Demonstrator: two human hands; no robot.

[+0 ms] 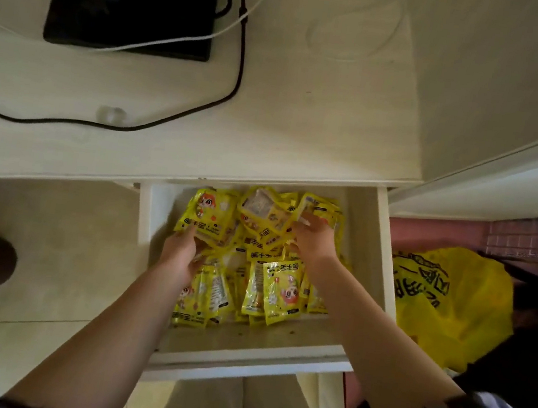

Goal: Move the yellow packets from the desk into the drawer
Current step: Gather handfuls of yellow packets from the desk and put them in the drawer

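Forearms: both reached down from the frame's bottom edge into the open drawer [381, 254].
Left hand [181, 253]: fingers pinched one of the yellow packets [281, 292] at the heap's left edge.
Right hand [316, 241]: fingers curled around packets near the back.
Advice: spreading the heap flat (not stacking) looked wise, so the drawer could shut.
Desk [272, 118]: no packets in sight; its left part was cut off.
Hidden: fingertips, buried among wrappers.
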